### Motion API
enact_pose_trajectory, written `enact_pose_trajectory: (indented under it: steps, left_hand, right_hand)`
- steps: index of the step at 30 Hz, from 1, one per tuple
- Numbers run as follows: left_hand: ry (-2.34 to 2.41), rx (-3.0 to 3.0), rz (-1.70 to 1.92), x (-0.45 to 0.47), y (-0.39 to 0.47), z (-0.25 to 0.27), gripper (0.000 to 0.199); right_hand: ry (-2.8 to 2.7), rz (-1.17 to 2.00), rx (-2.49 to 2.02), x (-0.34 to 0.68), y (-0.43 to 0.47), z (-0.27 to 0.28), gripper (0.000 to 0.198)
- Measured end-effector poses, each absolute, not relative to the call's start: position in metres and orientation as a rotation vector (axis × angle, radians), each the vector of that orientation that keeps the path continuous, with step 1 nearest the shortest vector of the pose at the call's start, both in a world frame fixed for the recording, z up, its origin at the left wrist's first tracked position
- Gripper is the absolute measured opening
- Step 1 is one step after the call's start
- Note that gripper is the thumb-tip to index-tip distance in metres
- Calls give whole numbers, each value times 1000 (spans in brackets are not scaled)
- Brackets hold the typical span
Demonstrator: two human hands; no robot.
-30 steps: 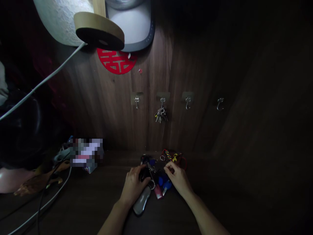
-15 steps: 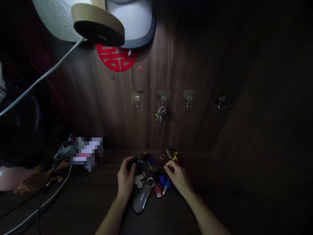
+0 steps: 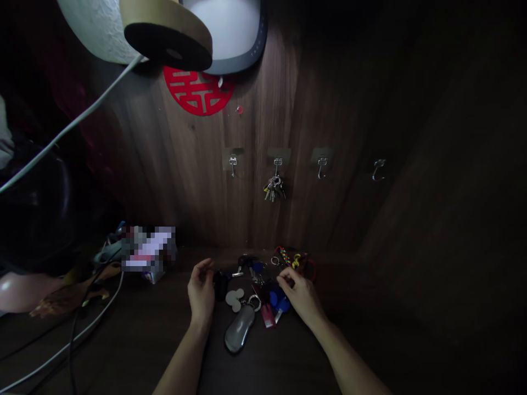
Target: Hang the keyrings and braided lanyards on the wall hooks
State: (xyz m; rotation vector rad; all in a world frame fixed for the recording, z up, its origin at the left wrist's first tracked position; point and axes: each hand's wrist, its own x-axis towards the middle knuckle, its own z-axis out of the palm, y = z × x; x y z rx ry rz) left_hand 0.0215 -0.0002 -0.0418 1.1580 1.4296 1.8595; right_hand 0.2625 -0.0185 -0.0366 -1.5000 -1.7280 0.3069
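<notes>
"Left hand (image 3: 201,291)?"
"Fingers loosely curled, unclenched, just beside one black fob (image 3: 221,286), on the table (image 3: 284,362)."
"Right hand (image 3: 301,296)?"
"Fingers bunched, beside one blue-headed key (image 3: 282,305); whether grasping anything, I cannot tell."

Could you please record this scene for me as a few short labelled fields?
Left hand: beside a rounded black item; contact unclear
Right hand: fingers curled near blue-headed metal keys; grip unclear
Lower centre: shiny grey rounded case, pale three-lobed tag, red rectangular tag
Brown wood-grain wall: four silver metal hooks; metal key bunch hanging from second from left
</notes>
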Motion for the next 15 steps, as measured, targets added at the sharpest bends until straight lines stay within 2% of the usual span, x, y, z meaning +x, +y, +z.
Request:
enact_pose_trajectory:
  steps: [5,9,15]
  left_hand:
    - [1356,1120,1832,24,-3,-40,23]
    - [1354,1142,1816,24,-3,-39,24]
    - [1614,1510,1587,22,-1,-44,37]
  right_hand:
    - [-1775,254,-1484,261,-19,-38,18]
    - [-1898,160,-1295,255,-25,-32,18]
    - [-2264,194,-1063,239,-42,-18,31]
